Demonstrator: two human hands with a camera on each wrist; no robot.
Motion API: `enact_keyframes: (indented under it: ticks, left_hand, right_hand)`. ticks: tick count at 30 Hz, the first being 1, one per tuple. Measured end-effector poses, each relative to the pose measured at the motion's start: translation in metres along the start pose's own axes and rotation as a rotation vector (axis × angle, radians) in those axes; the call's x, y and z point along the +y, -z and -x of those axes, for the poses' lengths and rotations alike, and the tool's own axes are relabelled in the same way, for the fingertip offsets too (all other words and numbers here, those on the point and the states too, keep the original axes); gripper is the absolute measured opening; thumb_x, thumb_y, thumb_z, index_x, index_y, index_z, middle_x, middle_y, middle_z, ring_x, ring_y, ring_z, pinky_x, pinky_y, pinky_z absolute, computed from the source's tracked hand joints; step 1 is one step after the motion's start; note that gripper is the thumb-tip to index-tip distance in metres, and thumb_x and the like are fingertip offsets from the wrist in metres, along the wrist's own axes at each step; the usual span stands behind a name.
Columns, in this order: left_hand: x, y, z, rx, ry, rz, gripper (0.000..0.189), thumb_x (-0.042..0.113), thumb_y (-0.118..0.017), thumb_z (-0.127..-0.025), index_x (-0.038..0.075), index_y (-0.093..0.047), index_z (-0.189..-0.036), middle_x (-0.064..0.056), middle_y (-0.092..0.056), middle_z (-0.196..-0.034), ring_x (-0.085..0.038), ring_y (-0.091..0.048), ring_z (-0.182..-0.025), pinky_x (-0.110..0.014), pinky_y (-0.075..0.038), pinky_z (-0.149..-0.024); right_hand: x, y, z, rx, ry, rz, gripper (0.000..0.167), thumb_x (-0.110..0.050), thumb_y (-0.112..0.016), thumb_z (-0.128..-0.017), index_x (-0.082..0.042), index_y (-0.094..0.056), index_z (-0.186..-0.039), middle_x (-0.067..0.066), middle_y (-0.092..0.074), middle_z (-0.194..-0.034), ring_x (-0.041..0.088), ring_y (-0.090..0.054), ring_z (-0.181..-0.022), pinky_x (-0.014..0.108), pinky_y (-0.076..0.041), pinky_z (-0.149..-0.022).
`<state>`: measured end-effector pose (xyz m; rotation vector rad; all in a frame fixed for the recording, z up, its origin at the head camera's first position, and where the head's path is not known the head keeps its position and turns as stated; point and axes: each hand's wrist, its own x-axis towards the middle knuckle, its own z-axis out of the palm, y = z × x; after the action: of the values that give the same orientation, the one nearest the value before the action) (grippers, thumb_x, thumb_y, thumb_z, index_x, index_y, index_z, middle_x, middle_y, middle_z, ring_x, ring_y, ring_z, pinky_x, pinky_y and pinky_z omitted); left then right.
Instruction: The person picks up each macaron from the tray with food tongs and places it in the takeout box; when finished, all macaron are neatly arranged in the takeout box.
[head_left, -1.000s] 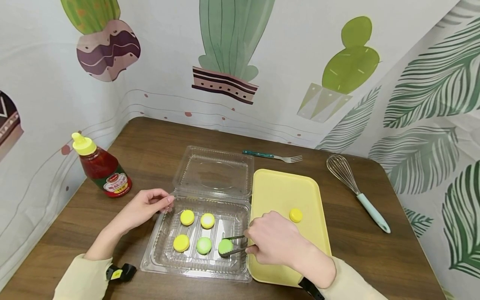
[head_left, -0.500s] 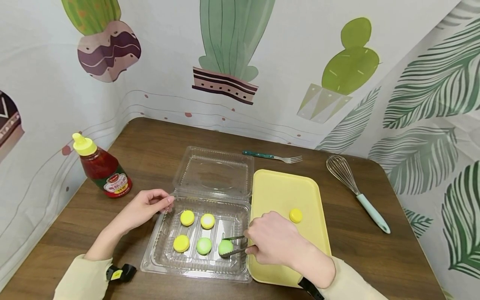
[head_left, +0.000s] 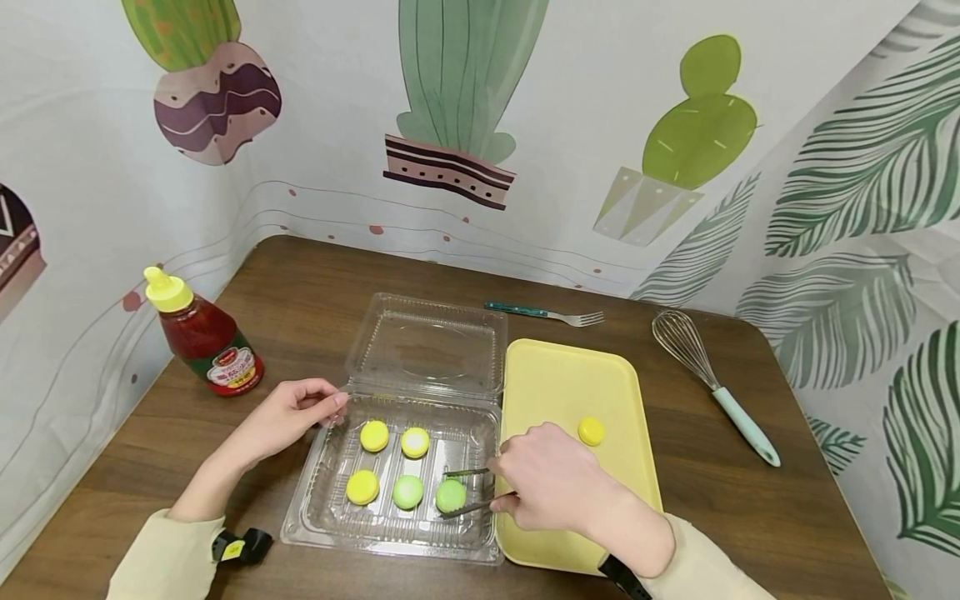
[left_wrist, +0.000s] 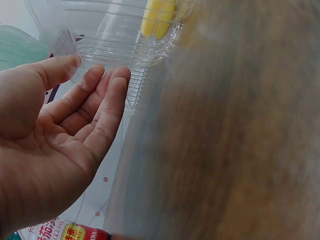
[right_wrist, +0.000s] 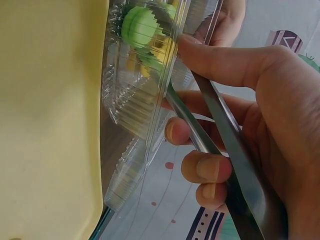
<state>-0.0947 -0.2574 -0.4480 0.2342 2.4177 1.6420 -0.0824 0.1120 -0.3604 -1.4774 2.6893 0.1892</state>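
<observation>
Head: the right hand [head_left: 549, 479] grips tongs [head_left: 482, 504], tips spread either side of the nearest green macaron [head_left: 451, 496], leftward in the clear box [head_left: 397, 547]. Left wrist: the left hand [left_wrist: 55, 135] pinches the rim. Right wrist: the tongs' arms stand apart.

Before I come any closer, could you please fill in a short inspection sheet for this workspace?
Surface: brown wood-grain table.
Job's things: clear container, lid open, holding three yellow macarons and two green macarons; yellow tray bearing a single yellow macaron; tongs with one arm either side of the green macaron nearest the tray, contact unclear.
Clutter: red sauce bottle upright at left, fork beyond the tray, whisk at right.
Grips: left grip at the container's corner, thumb and fingertips on the rim; right grip holds the tongs.
Cables: nothing seen.
Surroundings: backdrop printed with cacti and leaves.
</observation>
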Motion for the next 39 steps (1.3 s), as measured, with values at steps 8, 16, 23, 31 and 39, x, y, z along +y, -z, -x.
enact_keyframes:
  ticks: [8, 16, 23, 31, 39]
  left_hand:
    - [0.000, 0.000, 0.000, 0.000, -0.002, -0.004, 0.019, 0.016, -0.062, -0.100, -0.002, -0.068, -0.103, -0.009, -0.070, -0.087, -0.015, -0.064, -0.077, -0.028, -0.054, -0.069]
    - [0.000, 0.000, 0.000, -0.001, -0.001, 0.005, 0.020, 0.016, -0.062, -0.100, -0.003, -0.067, -0.104, -0.009, -0.070, -0.088, -0.015, -0.064, -0.077, -0.029, -0.054, -0.068]
    - [-0.002, -0.001, -0.001, 0.001, 0.003, -0.016, 0.022, 0.019, -0.063, -0.100, -0.002, -0.068, -0.102, -0.007, -0.069, -0.086, -0.016, -0.064, -0.076, -0.029, -0.054, -0.068]
    - [-0.005, -0.002, -0.003, -0.001, 0.008, -0.021, 0.024, 0.022, -0.063, -0.100, -0.002, -0.068, -0.102, -0.008, -0.070, -0.086, -0.017, -0.065, -0.077, -0.029, -0.054, -0.068]
    - [-0.006, -0.002, -0.003, -0.003, 0.013, -0.021, 0.025, 0.022, -0.063, -0.100, -0.001, -0.068, -0.102, -0.008, -0.070, -0.087, -0.018, -0.065, -0.078, -0.029, -0.054, -0.069]
  right_hand:
    - [0.005, 0.002, 0.006, 0.048, 0.002, 0.019, 0.034, -0.054, -0.076, -0.079, -0.021, -0.075, -0.088, -0.013, -0.056, -0.064, 0.010, -0.049, -0.051, 0.029, -0.036, -0.046]
    - [0.010, 0.005, 0.011, 0.101, 0.015, 0.000, 0.038, -0.054, -0.075, -0.081, -0.020, -0.078, -0.099, -0.013, -0.054, -0.064, 0.008, -0.046, -0.049, 0.027, -0.034, -0.046]
    - [0.018, 0.011, 0.017, 0.102, -0.015, -0.058, 0.037, -0.051, -0.075, -0.083, -0.019, -0.076, -0.102, -0.015, -0.049, -0.064, 0.005, -0.039, -0.049, 0.027, -0.039, -0.048]
    - [0.031, 0.014, 0.028, 0.151, -0.050, -0.099, 0.038, -0.048, -0.077, -0.083, -0.019, -0.076, -0.107, -0.016, -0.056, -0.072, 0.003, -0.048, -0.053, 0.032, -0.045, -0.053]
    - [0.045, 0.018, 0.041, 0.200, -0.079, -0.109, 0.038, -0.048, -0.076, -0.084, -0.019, -0.076, -0.110, -0.018, -0.057, -0.074, -0.002, -0.045, -0.053, 0.032, -0.047, -0.056]
